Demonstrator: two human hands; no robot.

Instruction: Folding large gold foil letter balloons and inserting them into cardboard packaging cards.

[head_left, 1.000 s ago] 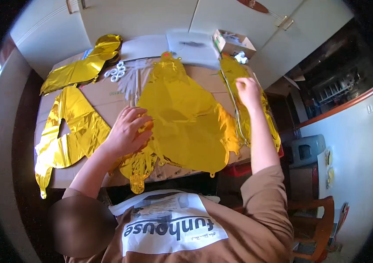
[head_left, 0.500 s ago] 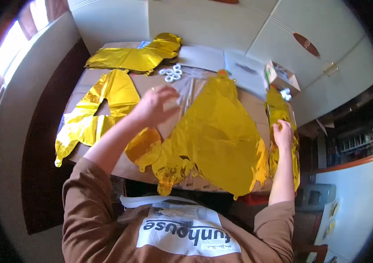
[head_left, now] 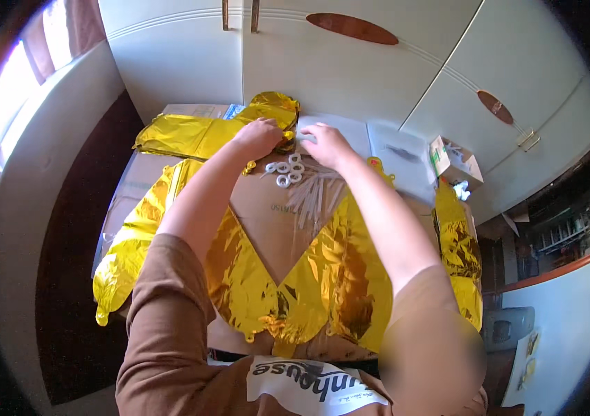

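Shiny, creased gold foil point(head_left: 187, 136) lies flat; the left hand point(head_left: 260, 138) stretches over it, the right hand point(head_left: 326, 145) curls just beside, both grips unclear.

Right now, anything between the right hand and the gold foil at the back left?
Nothing visible: the right hand is just right of the gold foil; fingertip contact is unclear. The white rings lie nearer the wearer, outside that gap.
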